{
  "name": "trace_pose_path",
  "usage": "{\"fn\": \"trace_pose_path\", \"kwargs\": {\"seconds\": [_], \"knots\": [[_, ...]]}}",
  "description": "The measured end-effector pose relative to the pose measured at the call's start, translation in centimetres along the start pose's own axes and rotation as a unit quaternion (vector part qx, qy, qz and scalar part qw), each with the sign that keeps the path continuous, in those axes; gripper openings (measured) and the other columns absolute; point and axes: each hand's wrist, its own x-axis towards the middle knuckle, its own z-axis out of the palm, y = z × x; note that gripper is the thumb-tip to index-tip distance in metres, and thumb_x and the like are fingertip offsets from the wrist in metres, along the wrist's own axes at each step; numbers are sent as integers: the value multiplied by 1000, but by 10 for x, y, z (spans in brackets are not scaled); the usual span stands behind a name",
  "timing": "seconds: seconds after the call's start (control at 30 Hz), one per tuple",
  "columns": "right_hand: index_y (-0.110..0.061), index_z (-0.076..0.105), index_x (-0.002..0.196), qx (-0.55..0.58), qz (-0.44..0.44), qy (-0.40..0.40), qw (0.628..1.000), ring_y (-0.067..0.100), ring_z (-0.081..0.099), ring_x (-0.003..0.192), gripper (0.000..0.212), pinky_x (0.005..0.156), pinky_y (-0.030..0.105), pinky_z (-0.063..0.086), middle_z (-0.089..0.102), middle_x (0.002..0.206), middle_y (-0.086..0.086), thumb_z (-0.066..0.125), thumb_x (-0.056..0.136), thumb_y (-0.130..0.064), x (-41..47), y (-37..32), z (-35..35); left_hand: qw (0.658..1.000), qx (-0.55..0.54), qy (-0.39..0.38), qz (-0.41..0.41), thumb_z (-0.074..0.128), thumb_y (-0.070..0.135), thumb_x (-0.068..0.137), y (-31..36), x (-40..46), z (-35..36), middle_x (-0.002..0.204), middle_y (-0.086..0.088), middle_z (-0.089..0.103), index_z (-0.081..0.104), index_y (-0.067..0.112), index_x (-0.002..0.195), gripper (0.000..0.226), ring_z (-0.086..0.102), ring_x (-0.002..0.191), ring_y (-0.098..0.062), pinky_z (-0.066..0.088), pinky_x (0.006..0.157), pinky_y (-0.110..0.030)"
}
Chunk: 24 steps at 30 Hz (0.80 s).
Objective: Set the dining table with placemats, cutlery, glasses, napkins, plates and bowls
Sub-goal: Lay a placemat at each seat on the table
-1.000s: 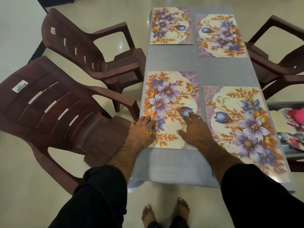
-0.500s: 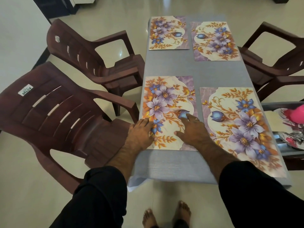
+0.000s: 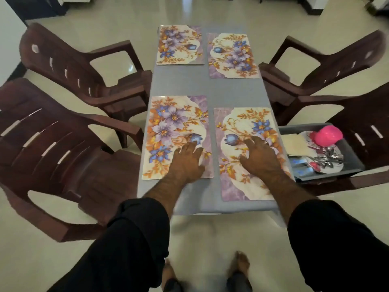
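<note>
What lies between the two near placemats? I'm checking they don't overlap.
Only a bare strip of grey tablecloth separates the left near placemat from the right near placemat, seen in the head view.

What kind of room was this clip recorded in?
Most likely a home dining area. A long table with a grey cover carries four floral placemats, brown plastic armchairs stand along both sides, and a grey tub of plates and cutlery sits on one chair. The floor is glossy tile.

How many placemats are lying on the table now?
4. Far left placemat; far right placemat; near left placemat, under the left hand; near right placemat, under the right hand. None seems hidden.
</note>
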Motion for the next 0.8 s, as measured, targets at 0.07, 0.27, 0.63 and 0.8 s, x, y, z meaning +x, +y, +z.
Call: {"fn": "trace_pose_path", "kwargs": {"seconds": [0.07,0.27,0.63,0.8], "knots": [[-19,46,153,5,9,-9,1000,39,46,141,73,115,49,40,44,159,15,70,90,-47,1,36,-1,1000,-7,-1,4,48,59,86,37,9,12,166,-16,37,47,19,155,80,36,153,-35,34,120,-53],[-20,43,157,33,-34,-48,998,42,46,140,83,112,48,42,38,163,17,72,83,-44,11,123,16,1000,-13,-15,-9,60,59,92,114,38,43,171,-13,29,40,19,161,82,29,157,-33,28,125,-50],[-25,56,144,-53,-162,-145,975,35,50,132,67,108,48,47,47,152,8,73,85,-51,20,168,10,997,21,-55,-54,73,52,89,135,36,60,170,-7,35,43,21,160,82,33,156,-25,30,124,-49],[-25,56,144,-56,-176,-142,972,34,51,132,65,108,48,48,48,152,8,70,87,-54,15,176,12,994,24,-74,-71,77,57,87,141,33,62,172,-5,31,39,21,162,92,29,158,-25,27,126,-50]]}}
